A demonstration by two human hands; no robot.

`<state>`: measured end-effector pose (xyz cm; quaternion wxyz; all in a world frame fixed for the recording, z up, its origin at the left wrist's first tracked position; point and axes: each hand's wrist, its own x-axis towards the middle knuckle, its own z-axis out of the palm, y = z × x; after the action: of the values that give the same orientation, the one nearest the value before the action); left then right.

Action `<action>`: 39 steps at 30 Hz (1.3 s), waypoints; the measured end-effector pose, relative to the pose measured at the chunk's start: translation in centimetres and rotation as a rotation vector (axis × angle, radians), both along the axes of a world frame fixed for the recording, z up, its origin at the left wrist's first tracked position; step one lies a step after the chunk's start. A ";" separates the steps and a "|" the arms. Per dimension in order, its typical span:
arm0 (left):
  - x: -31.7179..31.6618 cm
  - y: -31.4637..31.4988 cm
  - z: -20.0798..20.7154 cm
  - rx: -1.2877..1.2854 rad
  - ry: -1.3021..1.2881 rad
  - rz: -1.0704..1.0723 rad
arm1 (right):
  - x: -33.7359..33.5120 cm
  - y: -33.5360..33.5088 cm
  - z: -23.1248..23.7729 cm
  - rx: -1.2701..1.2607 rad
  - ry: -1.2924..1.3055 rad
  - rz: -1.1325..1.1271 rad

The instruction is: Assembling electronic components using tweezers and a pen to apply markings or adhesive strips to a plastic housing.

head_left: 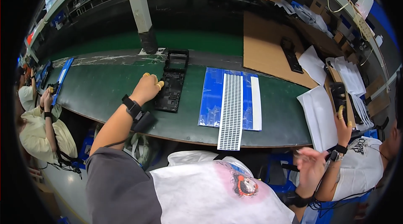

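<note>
**Left hand on black frame at belt; right hand off the work**

Observed at a green belt (100, 93) running from nine to three o'clock. Left hand (147, 88) extended to about eleven o'clock, curled loosely, yellow finger cots (160, 85) on the fingertips, resting on the left edge of a black plastic frame (171, 86). Fingers bent over the edge rather than spread; whether actually pinched on the frame could not be told. Black strap (133, 108) noted on the left wrist. Frame lying flat on the belt, long side toward twelve o'clock, with a second black frame (177, 59) touching its far end.

Right hand (311, 166) found low at four o'clock, off the belt, blurred, fingers apparently spread and holding nothing visible.

Just beside the frame at three o'clock: blue sheet (212, 98) carrying a white perforated strip (231, 110), the strip overhanging the near belt edge. Further right, white paper stacks (319, 117) and a brown cardboard sheet (264, 47). Another person's hand (343, 123) at work at three o'clock, a third person (33, 127) at nine.

Risks judged: one-handed, edge-only contact likely to let the frame pivot or slide against its neighbour; overhanging strip liable to be brushed off by a sleeve or the returning right hand.
</note>
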<state>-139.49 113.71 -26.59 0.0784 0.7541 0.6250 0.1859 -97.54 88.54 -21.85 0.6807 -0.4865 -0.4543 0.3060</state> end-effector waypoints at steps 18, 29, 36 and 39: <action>9.2 0.9 4.5 -0.515 -2.036 -0.267 | -6.8 21.3 -6.1 -0.314 0.161 0.240; 11.4 -1.1 3.7 -0.310 -1.909 -0.222 | -6.7 21.5 -6.7 -0.276 0.242 0.199; 11.8 -0.8 2.8 -0.443 -1.907 -0.203 | -7.0 21.6 -6.5 -0.306 0.173 0.193; 12.1 -1.0 2.4 -0.488 -1.921 -0.234 | -7.0 21.5 -6.5 -0.319 0.164 0.195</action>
<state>-127.38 112.73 -24.14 0.7213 0.3039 0.2394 0.5745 -104.54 110.07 -28.40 0.5966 -0.5154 -0.3882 0.4772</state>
